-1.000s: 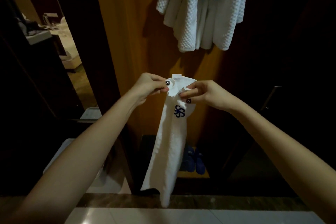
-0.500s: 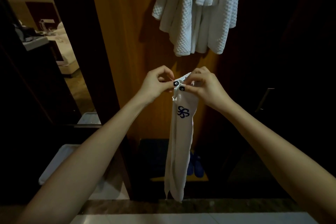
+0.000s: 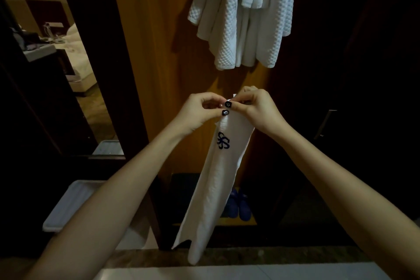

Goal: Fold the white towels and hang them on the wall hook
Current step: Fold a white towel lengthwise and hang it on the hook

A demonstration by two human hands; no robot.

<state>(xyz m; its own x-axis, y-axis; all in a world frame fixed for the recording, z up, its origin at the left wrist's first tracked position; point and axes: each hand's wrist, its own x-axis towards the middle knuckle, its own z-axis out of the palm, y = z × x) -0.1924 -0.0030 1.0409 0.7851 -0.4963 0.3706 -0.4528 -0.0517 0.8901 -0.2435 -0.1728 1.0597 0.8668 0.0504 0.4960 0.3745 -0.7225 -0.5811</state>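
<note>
A long, narrow folded white towel [image 3: 213, 188] with a dark blue emblem near its top hangs straight down in front of me. My left hand [image 3: 200, 111] and my right hand [image 3: 256, 109] pinch its top edge together, thumbs touching at the middle. Above, several white waffle-textured towels [image 3: 245, 18] hang in a bunch against the wooden wall panel [image 3: 154, 75]; the hook that holds them is hidden.
A pair of blue slippers [image 3: 238, 204] sits on a low shelf behind the towel's lower end. A white tray [image 3: 68, 207] lies at the lower left. A stone ledge [image 3: 272, 257] runs across the bottom. A dark door with a metal handle [image 3: 325, 125] stands to the right.
My hands have come together at the towel's top edge and risen a little. The towel now hangs narrower and straighter than a second ago.
</note>
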